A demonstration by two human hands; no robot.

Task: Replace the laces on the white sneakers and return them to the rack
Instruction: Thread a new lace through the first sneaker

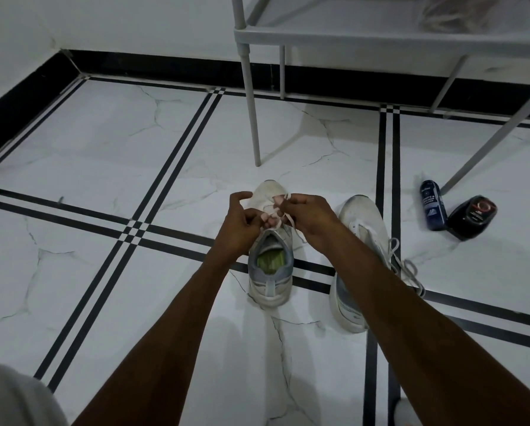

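A white sneaker (270, 265) with a green insole stands on the tiled floor, toe pointing away from me. Over its lacing, my left hand (239, 219) and my right hand (306, 213) both have curled fingers pinching a white lace (290, 221). The hands hide most of the eyelets. A second white sneaker (354, 219) lies to the right, partly behind my right forearm, with its lace (406, 265) loose on the floor. The white rack (380, 38) stands at the upper right.
A dark blue bottle (432, 205) and a black polish container (473, 216) lie on the floor by the rack's right leg (497, 133). Another thin rack leg (253, 118) stands just beyond the sneaker. A black skirting runs along the wall.
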